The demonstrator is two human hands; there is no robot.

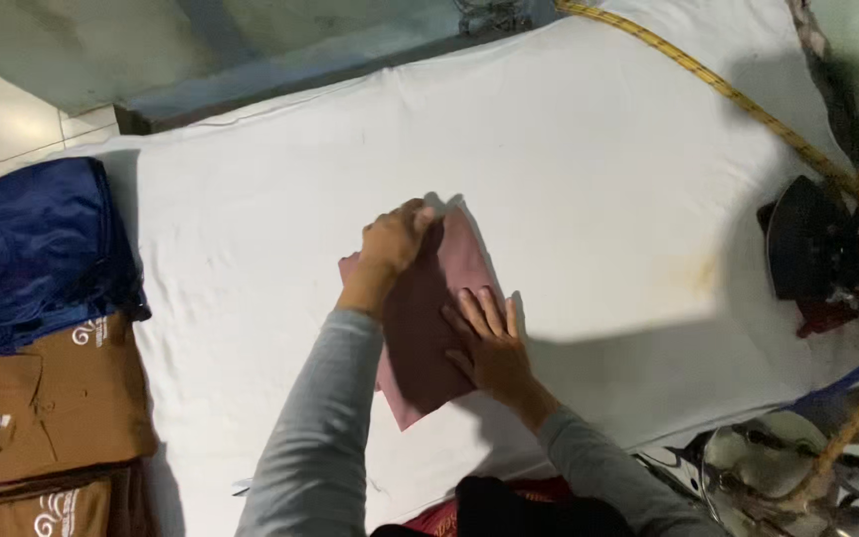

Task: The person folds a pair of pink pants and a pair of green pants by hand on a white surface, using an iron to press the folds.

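A small folded maroon cloth lies in the middle of a white padded ironing table. My left hand grips the cloth's far edge, fingers curled over it. My right hand lies flat on the cloth's right side, fingers spread and pressing down. Both arms wear grey sleeves.
A black iron rests on its side at the table's right edge, with a braided yellow cord running toward the back. On the left sit folded navy garments and brown garments. Metal items lie at lower right.
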